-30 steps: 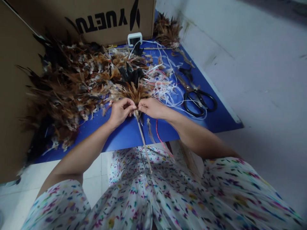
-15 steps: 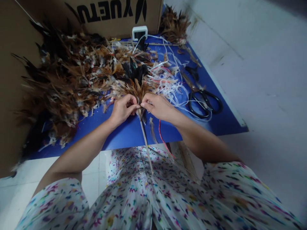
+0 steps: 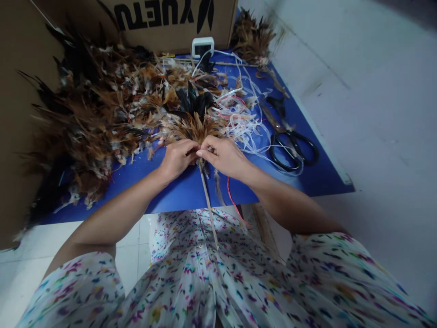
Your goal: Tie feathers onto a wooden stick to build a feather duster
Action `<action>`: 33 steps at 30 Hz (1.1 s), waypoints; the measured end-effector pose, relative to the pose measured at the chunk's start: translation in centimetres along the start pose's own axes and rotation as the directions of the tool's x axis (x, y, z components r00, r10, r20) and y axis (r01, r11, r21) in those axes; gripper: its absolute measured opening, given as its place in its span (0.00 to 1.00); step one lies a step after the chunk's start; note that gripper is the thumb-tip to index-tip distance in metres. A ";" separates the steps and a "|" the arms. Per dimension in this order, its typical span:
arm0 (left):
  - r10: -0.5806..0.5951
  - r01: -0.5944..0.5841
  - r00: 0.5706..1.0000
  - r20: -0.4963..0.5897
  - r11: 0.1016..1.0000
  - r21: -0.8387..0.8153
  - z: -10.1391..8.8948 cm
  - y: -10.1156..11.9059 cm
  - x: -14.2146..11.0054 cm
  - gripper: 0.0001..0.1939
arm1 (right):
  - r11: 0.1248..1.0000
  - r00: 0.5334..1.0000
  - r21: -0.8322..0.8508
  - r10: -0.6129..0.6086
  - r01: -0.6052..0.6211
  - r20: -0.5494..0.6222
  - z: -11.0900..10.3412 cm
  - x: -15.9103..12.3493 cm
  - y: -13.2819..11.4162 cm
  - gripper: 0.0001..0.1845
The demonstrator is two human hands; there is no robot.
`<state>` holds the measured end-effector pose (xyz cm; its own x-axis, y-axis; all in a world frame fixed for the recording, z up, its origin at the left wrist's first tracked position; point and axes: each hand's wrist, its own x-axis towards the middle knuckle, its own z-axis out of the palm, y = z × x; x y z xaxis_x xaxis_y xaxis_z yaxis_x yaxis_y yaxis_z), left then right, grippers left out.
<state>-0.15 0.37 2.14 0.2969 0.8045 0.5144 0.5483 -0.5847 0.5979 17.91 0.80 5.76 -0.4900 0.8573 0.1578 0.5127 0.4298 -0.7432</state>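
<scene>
Both hands meet at the base of a bunch of brown and black feathers (image 3: 195, 123), which is gathered on a thin wooden stick (image 3: 209, 205). The stick slants toward my lap past the table's front edge. My left hand (image 3: 179, 157) is closed at the left side of the feather base, its fingertips partly hidden. From the right, my right hand (image 3: 223, 155) pinches at the same spot, thumb and forefinger together. What the fingertips grip is too small to see clearly. A red string (image 3: 232, 196) hangs over the table edge below my right hand.
Loose feathers (image 3: 99, 109) cover the left of the blue table (image 3: 136, 196). White plastic strips (image 3: 242, 120) lie tangled right of the bunch, beside black-handled scissors (image 3: 290, 146). Behind stand a cardboard box (image 3: 164, 36), a small white-framed device (image 3: 202, 47) and another feather bundle (image 3: 252, 36).
My fingertips have drawn closer together at the feather base, and the left fingers have curled further in. The whole view has shifted slightly.
</scene>
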 end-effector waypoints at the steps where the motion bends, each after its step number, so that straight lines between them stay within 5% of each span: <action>1: 0.020 -0.020 1.000 -0.001 1.000 0.019 0.0 0.0 0.0 0.09 | 1.000 1.000 0.013 -0.007 0.007 -0.006 0.1 0.0 0.0 0.07; 10: -0.077 0.077 0.997 -0.001 0.994 -0.079 -0.1 0.3 -0.1 0.06 | 0.934 0.997 0.346 -0.081 0.083 -0.019 -0.7 0.6 0.7 0.11; 12: -0.117 0.119 0.993 0.017 0.983 -0.137 0.0 0.2 -0.2 0.05 | 0.951 0.998 0.305 -0.054 0.057 -0.020 -0.7 0.7 1.0 0.07; 15: -0.137 0.138 0.990 0.020 0.975 -0.174 0.1 0.3 -0.3 0.03 | 0.983 0.999 0.183 -0.019 0.009 0.050 -0.6 0.7 1.3 0.15; 21: -0.180 0.181 0.983 0.029 0.950 -0.256 0.0 0.6 -0.2 0.04 | 0.996 0.996 -0.027 -0.087 0.087 0.017 -0.7 0.9 1.4 0.08; 33: -0.287 0.304 0.952 0.104 0.865 -0.399 0.1 0.1 -0.4 0.07 | 0.998 0.997 -0.045 -0.043 0.047 0.070 -0.6 0.8 1.1 0.07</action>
<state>-0.10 0.03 1.93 0.2069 0.9447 0.2544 0.2529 -0.3029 0.9189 18.50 2.16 5.42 -0.5599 0.8160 0.1440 0.5207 0.4816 -0.7049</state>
